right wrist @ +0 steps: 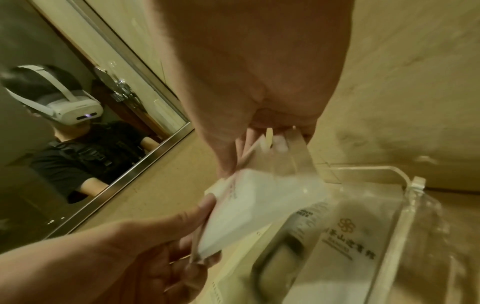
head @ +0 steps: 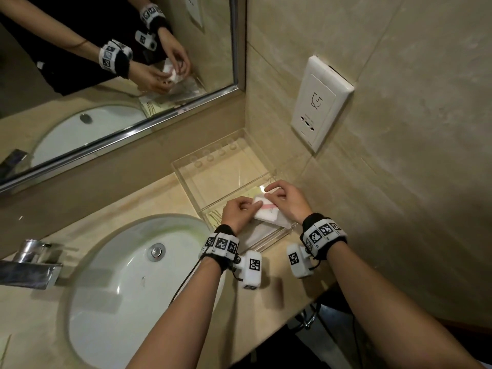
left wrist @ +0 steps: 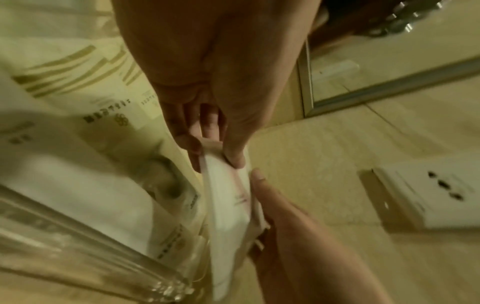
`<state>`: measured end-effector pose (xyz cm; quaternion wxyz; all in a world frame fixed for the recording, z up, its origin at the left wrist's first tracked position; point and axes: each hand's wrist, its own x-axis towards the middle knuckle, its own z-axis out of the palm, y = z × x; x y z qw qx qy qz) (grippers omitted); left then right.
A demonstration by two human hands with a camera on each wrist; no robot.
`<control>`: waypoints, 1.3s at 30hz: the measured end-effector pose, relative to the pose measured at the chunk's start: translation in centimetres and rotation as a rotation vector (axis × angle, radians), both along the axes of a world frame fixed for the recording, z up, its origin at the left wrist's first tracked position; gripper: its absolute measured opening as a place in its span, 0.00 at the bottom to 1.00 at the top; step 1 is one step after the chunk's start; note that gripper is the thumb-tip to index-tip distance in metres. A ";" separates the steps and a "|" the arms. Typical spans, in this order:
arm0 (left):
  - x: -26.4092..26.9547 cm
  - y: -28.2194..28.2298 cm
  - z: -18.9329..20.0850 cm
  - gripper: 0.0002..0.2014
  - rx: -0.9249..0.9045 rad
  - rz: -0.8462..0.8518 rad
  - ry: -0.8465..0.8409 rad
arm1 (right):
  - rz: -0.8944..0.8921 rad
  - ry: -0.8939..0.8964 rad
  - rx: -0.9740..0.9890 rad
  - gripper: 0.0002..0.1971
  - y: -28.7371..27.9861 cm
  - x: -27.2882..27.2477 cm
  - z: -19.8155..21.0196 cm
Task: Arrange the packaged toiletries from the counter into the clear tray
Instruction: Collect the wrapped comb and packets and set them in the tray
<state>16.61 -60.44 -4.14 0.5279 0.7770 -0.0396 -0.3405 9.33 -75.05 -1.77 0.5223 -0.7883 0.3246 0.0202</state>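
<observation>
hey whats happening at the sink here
A person stands at a beige stone bathroom counter beside a white oval sink. Both hands hold one small white packet with a pink stripe over the near end of a clear acrylic tray: the left hand pinches its left side, and the right hand pinches its right edge. Other packaged toiletries with gold print already lie in the tray beneath. The packet is not yet set down.

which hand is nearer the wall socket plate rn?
Right. The right hand holds the white packet at the end toward the wall that carries the socket plate. The left hand holds the packet's sink-side end, farther from the plate.
</observation>
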 end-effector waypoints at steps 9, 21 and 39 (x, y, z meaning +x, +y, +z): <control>-0.1 1.1 0.0 0.09 -0.109 0.276 0.280 | -0.303 0.179 0.421 0.26 -0.1 -1.1 -1.0; -0.3 -0.1 -1.3 0.09 0.262 0.027 -0.036 | -0.265 0.312 -0.104 0.21 0.4 0.1 -2.7; -0.8 0.6 -1.8 0.10 0.177 0.030 -0.026 | 0.075 0.126 -0.497 0.15 2.8 -2.0 -3.7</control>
